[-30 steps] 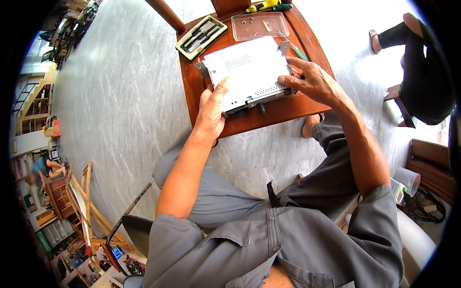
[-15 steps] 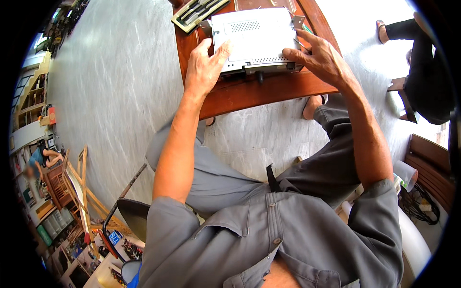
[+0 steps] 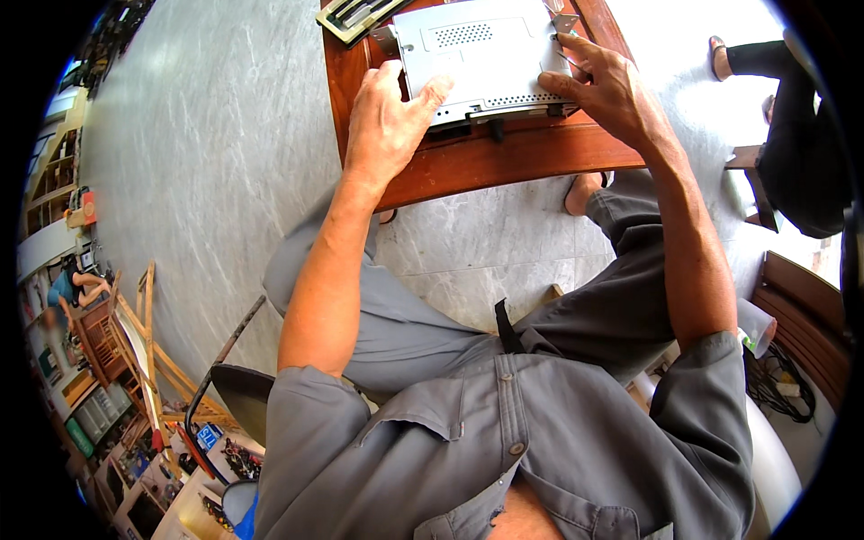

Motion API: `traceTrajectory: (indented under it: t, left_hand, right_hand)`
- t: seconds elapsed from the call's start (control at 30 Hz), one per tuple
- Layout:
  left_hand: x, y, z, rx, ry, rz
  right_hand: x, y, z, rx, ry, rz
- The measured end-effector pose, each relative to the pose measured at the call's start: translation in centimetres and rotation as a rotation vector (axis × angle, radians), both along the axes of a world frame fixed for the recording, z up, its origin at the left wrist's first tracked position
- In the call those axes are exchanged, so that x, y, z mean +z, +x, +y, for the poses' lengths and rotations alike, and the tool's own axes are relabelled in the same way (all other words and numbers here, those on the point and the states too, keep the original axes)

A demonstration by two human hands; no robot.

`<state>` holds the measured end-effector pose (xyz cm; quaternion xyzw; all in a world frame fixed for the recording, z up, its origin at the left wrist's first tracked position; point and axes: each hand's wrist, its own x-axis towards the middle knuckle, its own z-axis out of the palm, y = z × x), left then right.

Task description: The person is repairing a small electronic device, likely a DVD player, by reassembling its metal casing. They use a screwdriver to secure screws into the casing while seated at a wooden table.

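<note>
A silver metal device case (image 3: 490,67), boxy with perforated vents and small side brackets, lies on a reddish-brown wooden table (image 3: 504,160). My left hand (image 3: 389,121) grips its left side, thumb resting on the top plate and fingers curled down the edge. At the right side my right hand (image 3: 612,94) holds it too, thumb on top near the vent strip and fingers by the bracket. A thin shaft (image 3: 569,61) shows beside the right fingers; whether they hold it I cannot tell. Dark connectors stick out below the case's near edge.
A tray of dark-handled tools (image 3: 360,16) sits at the table's far left. To the right, another person's dark-clothed leg (image 3: 792,144) is near a wooden stool (image 3: 751,171). Coiled black cables (image 3: 781,382) lie at the lower right; wooden chairs (image 3: 103,337) stand far left.
The case has turned slightly counterclockwise, its right near corner swinging away from me. Both hands have stayed on it. The view has shifted a little.
</note>
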<state>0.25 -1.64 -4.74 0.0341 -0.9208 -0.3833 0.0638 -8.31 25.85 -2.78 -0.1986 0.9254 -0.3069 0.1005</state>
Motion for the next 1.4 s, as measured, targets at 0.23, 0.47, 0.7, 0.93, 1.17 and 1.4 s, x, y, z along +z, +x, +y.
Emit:
traceTrajectory:
  t: [0.23, 0.47, 0.7, 0.93, 1.17, 1.4]
  left_hand:
    - [0.3, 0.1, -0.5, 0.156, 0.009, 0.019]
    - [4.2, 2.4, 2.4, 0.016, 0.253, 0.421]
    - [5.3, 2.4, 4.1, -0.305, 0.262, 0.419]
    - [5.7, 1.9, 3.3, -0.295, 0.247, 0.323]
    - [5.4, 1.7, 1.8, 0.034, 0.619, 0.152]
    - [4.5, 1.5, 4.0, -0.02, 0.664, 0.069]
  right_hand:
    - [0.3, -1.0, 1.5, 0.001, -0.047, 0.134]
    - [2.9, 1.6, -1.2, 0.069, -0.216, 0.376]
    - [3.2, 5.9, -4.1, 0.3, -0.203, 0.233]
    - [3.5, 5.0, -4.1, 0.265, -0.348, 0.225]
    - [5.2, 3.8, -3.1, 0.159, -0.505, 0.025]
    - [4.3, 1.7, -2.1, 0.149, -0.923, -0.238]
